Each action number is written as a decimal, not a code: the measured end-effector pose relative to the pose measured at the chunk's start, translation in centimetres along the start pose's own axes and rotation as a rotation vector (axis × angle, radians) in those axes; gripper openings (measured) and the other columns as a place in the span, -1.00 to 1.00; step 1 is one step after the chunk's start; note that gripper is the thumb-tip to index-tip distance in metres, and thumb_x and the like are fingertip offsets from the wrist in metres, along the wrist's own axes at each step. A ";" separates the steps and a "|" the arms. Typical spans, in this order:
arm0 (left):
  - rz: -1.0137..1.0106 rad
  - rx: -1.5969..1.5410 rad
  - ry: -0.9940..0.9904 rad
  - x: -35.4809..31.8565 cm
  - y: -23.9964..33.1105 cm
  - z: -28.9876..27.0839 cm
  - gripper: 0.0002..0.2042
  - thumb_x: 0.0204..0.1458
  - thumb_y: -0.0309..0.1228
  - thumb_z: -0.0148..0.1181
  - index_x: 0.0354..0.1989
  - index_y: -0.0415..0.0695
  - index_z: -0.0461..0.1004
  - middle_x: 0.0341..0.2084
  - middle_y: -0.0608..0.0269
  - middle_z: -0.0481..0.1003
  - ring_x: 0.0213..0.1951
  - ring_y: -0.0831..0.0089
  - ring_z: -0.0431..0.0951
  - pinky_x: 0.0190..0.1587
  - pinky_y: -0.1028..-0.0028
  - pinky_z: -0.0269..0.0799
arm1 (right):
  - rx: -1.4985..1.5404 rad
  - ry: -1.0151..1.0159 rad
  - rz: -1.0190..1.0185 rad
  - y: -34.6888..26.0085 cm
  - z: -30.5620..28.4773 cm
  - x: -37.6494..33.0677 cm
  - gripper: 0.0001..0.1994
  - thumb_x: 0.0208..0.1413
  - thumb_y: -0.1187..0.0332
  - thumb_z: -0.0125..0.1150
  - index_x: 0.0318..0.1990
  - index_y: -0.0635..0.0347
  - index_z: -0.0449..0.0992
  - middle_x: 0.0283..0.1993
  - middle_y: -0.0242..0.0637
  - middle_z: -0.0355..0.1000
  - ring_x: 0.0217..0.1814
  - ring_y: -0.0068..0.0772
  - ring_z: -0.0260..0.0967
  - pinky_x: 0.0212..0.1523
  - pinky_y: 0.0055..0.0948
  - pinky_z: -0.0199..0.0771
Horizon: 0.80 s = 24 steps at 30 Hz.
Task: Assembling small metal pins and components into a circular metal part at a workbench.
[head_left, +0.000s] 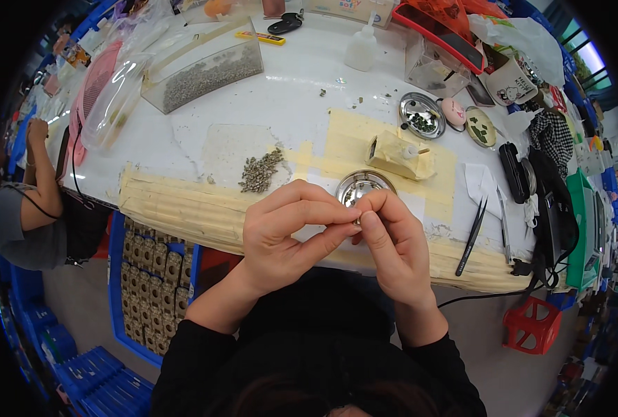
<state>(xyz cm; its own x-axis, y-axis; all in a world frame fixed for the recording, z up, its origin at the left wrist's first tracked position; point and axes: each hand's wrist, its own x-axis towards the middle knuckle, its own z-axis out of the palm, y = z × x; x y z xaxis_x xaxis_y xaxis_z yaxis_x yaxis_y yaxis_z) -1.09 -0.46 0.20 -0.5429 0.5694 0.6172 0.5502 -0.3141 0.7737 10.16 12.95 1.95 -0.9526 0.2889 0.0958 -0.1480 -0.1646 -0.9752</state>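
Observation:
My left hand [277,233] and my right hand [400,254] meet over the table's near edge, thumbs and forefingers pinched together. Between the fingertips is a tiny piece, mostly hidden and too small to name. Just beyond them stands a round steel dish [345,182] with small bits inside, its near side partly covered by my fingers. To the left of the dish lies a heap of small grey metal parts [259,172]. Behind the dish, a cream-coloured block [386,154] carries a small nozzle-tipped bottle [414,151].
Farther right are a steel dish [404,103] and a shallow round dish [490,115], both holding dark green pieces. Black tweezers [470,243] lie near the right edge. A clear bin of grey parts [211,78] stands far left; a blue tray [118,292] sits below the table. Another person [27,229] is at the left.

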 end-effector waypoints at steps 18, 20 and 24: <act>0.020 0.138 -0.025 0.8 0.6 -0.8 -0.77 -0.08 -0.64 0.39 -0.20 -0.20 0.66 -0.39 0.24 0.56 -0.38 0.46 0.56 -0.35 0.53 0.46 | -0.437 0.213 -0.364 0.6 -0.2 0.3 -0.91 0.13 0.52 0.28 -0.23 0.30 0.54 -0.32 -0.30 0.47 -0.32 -0.51 0.39 -0.32 -0.52 0.39; 0.047 0.204 -0.009 0.8 0.7 -0.7 -0.78 -0.08 -0.64 0.39 -0.21 -0.21 0.66 -0.40 0.24 0.55 -0.39 0.46 0.55 -0.37 0.52 0.45 | -0.592 0.247 -0.474 0.4 -0.3 0.5 -0.89 0.04 0.58 0.34 -0.27 0.29 0.57 -0.34 -0.26 0.50 -0.36 -0.42 0.41 -0.36 -0.49 0.40; 0.120 0.307 0.001 0.9 0.7 -0.4 -0.79 -0.08 -0.63 0.39 -0.23 -0.22 0.65 -0.42 0.24 0.52 -0.41 0.44 0.52 -0.40 0.50 0.43 | -0.620 0.276 -0.495 0.3 0.1 0.6 -0.87 -0.03 0.61 0.37 -0.30 0.28 0.58 -0.37 -0.25 0.51 -0.38 -0.33 0.41 -0.38 -0.46 0.39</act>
<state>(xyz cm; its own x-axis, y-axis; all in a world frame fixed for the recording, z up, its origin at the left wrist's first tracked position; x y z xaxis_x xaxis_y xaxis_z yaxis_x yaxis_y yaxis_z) -1.46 -0.51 1.39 -0.4630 0.5414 0.7018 0.7759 -0.1352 0.6162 9.52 13.00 1.71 -0.7047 0.4252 0.5680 -0.2823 0.5665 -0.7742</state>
